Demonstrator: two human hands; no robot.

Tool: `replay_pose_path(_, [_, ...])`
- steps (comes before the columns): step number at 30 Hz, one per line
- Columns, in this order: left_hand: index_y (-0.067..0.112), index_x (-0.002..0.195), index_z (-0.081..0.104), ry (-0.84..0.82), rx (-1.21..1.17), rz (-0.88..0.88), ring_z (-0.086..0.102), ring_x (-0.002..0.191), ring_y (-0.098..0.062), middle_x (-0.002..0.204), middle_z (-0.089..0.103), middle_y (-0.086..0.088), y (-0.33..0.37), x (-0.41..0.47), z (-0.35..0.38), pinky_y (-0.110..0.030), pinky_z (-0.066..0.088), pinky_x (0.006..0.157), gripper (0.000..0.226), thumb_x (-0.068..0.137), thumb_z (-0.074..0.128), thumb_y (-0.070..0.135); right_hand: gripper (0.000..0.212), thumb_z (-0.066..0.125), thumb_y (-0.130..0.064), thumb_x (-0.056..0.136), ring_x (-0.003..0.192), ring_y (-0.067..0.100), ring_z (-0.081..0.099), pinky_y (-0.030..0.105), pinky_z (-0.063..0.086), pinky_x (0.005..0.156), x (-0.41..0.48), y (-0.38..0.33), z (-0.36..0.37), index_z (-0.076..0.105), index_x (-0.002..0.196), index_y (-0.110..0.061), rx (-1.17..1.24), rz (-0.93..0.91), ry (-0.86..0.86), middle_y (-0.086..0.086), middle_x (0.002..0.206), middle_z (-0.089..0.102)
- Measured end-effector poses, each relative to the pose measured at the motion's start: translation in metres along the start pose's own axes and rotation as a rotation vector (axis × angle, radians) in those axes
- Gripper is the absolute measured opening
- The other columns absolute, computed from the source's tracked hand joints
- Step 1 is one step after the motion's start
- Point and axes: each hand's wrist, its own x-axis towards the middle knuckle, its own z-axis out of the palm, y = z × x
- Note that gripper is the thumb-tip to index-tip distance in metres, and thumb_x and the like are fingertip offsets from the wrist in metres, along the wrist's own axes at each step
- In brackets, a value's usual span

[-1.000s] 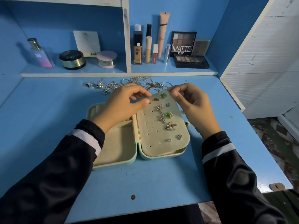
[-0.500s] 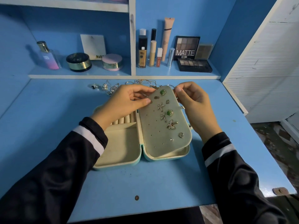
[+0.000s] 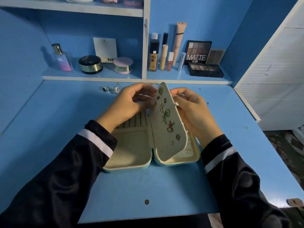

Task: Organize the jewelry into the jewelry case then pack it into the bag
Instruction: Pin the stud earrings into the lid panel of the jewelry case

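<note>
An open cream and teal jewelry case (image 3: 130,155) lies on the blue desk. Its inner earring panel (image 3: 166,145) stands tilted up over the right half, studded with several earrings, some green, some starfish-shaped. My left hand (image 3: 126,104) pinches the panel's left face near the top. My right hand (image 3: 194,111) holds the panel from behind, fingers curled at its upper edge. Loose jewelry (image 3: 113,89), a ring and a small charm, lies behind the case; more of it is hidden by my hands.
A low shelf (image 3: 92,76) at the back carries perfume, jars, tubes and a MATTE eyeshadow palette (image 3: 205,69). A white slatted panel (image 3: 276,79) borders the desk on the right. No bag is in view.
The earring panel has swung up from lying flat on the right half to standing steeply. Both hands rose with it.
</note>
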Motion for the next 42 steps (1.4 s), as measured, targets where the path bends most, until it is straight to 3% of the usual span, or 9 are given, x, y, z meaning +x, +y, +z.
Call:
replay_pose_path(3, [0.021, 0.101, 0.062, 0.024, -0.032, -0.001, 0.067, 0.088, 0.002, 0.098, 0.067, 0.007, -0.001, -0.004, -0.001, -0.015, 0.052, 0.079, 0.032, 0.083, 0.069, -0.004, 0.008, 0.066, -0.001, 0.085, 0.095, 0.033, 0.055, 0.045, 0.044, 0.09, 0.002, 0.003, 0.004, 0.065, 0.093, -0.005, -0.009, -0.002, -0.036, 0.025, 0.103, 0.062])
replay_pose_path(6, [0.017, 0.102, 0.061, 0.041, -0.046, -0.008, 0.068, 0.091, -0.002, 0.1, 0.067, 0.0, -0.004, -0.007, -0.004, -0.016, 0.053, 0.08, 0.031, 0.083, 0.068, -0.007, 0.01, 0.061, 0.001, 0.089, 0.087, 0.022, 0.057, 0.03, 0.046, 0.078, 0.002, 0.006, 0.007, 0.065, 0.092, -0.007, -0.036, -0.009, -0.052, 0.013, 0.093, 0.066])
replay_pose_path(10, [0.016, 0.105, 0.062, 0.067, -0.077, -0.051, 0.069, 0.104, -0.021, 0.112, 0.067, -0.019, -0.009, -0.01, -0.007, -0.028, 0.055, 0.091, 0.029, 0.084, 0.067, -0.004, 0.014, 0.06, 0.003, 0.09, 0.076, 0.012, 0.056, 0.021, 0.047, 0.069, 0.001, 0.009, 0.01, 0.065, 0.087, -0.01, -0.038, -0.021, -0.08, 0.003, 0.083, 0.064])
replay_pose_path(19, [0.016, 0.104, 0.061, 0.063, -0.133, -0.094, 0.069, 0.101, -0.018, 0.107, 0.068, -0.013, -0.009, -0.01, -0.008, -0.032, 0.057, 0.089, 0.03, 0.078, 0.07, 0.005, 0.013, 0.062, 0.006, 0.087, 0.07, 0.009, 0.059, 0.019, 0.049, 0.066, 0.001, 0.014, 0.012, 0.066, 0.089, -0.006, -0.058, -0.063, -0.124, 0.0, 0.076, 0.066])
replay_pose_path(24, [0.017, 0.104, 0.061, 0.054, -0.142, -0.102, 0.07, 0.099, -0.014, 0.107, 0.068, -0.011, -0.007, -0.01, -0.008, -0.027, 0.057, 0.084, 0.036, 0.069, 0.07, 0.017, 0.01, 0.064, 0.005, 0.085, 0.079, 0.02, 0.057, 0.028, 0.048, 0.073, 0.002, 0.021, 0.012, 0.066, 0.093, -0.002, -0.074, -0.093, -0.149, 0.007, 0.081, 0.066])
replay_pose_path(35, [0.016, 0.102, 0.059, 0.051, -0.157, -0.091, 0.07, 0.093, -0.008, 0.104, 0.067, -0.008, -0.006, -0.009, -0.007, -0.022, 0.056, 0.081, 0.03, 0.075, 0.068, 0.005, 0.012, 0.064, 0.006, 0.085, 0.078, 0.013, 0.064, 0.023, 0.052, 0.074, 0.003, 0.026, 0.015, 0.067, 0.091, -0.004, -0.162, -0.139, -0.14, 0.001, 0.082, 0.07])
replay_pose_path(42, [0.017, 0.102, 0.059, 0.049, -0.147, -0.083, 0.07, 0.095, -0.006, 0.104, 0.067, -0.006, -0.005, -0.01, -0.007, -0.019, 0.055, 0.079, 0.033, 0.07, 0.068, 0.014, 0.013, 0.064, 0.007, 0.085, 0.079, 0.012, 0.064, 0.023, 0.053, 0.077, 0.002, 0.025, 0.015, 0.068, 0.093, -0.002, -0.203, -0.17, -0.13, 0.0, 0.082, 0.071])
